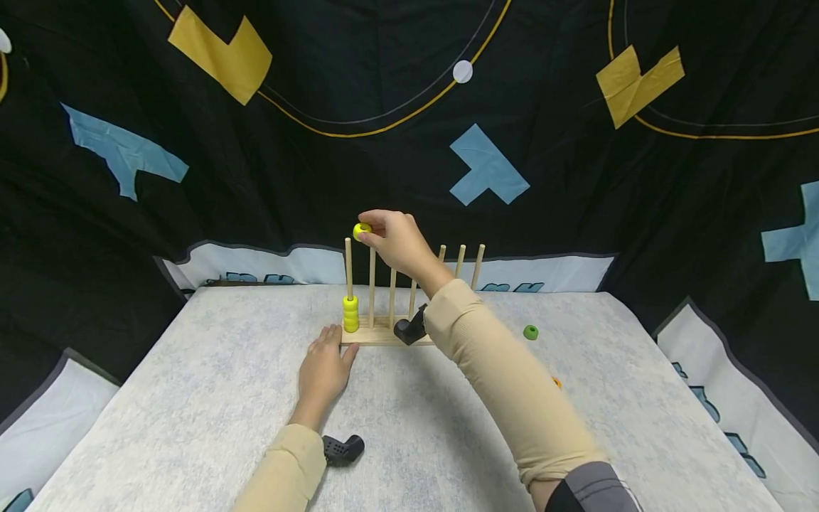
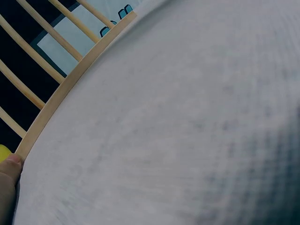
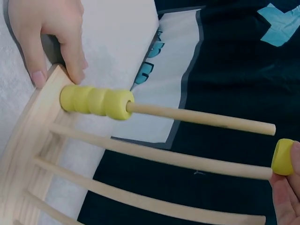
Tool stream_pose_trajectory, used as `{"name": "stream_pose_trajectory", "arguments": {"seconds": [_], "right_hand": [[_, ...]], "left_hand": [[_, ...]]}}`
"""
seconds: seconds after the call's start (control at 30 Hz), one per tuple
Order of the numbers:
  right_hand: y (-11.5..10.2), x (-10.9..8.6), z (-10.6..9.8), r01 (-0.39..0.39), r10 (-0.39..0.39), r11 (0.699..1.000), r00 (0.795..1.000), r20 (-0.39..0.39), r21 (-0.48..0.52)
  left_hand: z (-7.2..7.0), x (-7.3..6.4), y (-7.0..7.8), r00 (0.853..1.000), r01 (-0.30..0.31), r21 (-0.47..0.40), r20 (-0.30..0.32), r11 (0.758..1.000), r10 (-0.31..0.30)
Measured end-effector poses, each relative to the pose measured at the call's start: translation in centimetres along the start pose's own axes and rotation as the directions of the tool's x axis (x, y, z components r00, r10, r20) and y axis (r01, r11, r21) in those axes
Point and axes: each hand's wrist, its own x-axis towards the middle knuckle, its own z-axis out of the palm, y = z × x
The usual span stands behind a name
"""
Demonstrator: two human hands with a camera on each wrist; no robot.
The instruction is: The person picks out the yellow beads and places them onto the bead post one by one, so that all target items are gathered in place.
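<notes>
A wooden peg rack point(image 1: 377, 337) with several upright dowels stands on the table. Its leftmost dowel point(image 3: 201, 120) carries several stacked yellow beads point(image 1: 350, 314) at the bottom. My left hand point(image 1: 323, 370) holds the left end of the base, thumb along the front edge and a finger round the corner. Another yellow bead point(image 3: 283, 157) is pinched between the thumb and fingers of my right hand point(image 1: 398, 238), close to the dowel tops and apart from the leftmost one. In the left wrist view only the left thumb point(image 2: 10, 171) shows, against the base.
A green bead point(image 1: 530, 332) lies on the table point(image 1: 192, 398) to the right of the rack. Nearer, an orange bead point(image 1: 557, 382) is partly hidden by the right sleeve point(image 1: 505, 377). A dark cloth point(image 1: 358, 171) hangs behind the table.
</notes>
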Motion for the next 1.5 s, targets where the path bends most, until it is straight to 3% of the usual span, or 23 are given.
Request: {"name": "stream_pose_trajectory", "arguments": {"seconds": [0.57,0.9,1.27,1.5], "right_hand": [[-0.8,0.3,1.5,0.032,-0.032,0.999,0.999,0.024,-0.004],[-0.4,0.1,1.7,0.01,-0.009,0.999,0.999,0.035,-0.031],[0.1,-1.0,1.2,0.075,-0.075,0.997,0.997,-0.027,0.002],[0.1,-2.4,0.6,0.119,-0.118,0.993,0.993,-0.026,0.018]], "left_hand": [[0.0,-0.1,0.2,1.0,-0.001,0.001,-0.005,1.0,0.001],[0.1,0.0,0.2,1.0,0.006,0.002,0.009,1.0,-0.006],[0.1,0.0,0.2,1.0,0.008,-0.003,0.011,1.0,-0.008],[-0.1,0.0,0.1,1.0,0.012,-0.001,0.007,1.0,-0.012]]}}
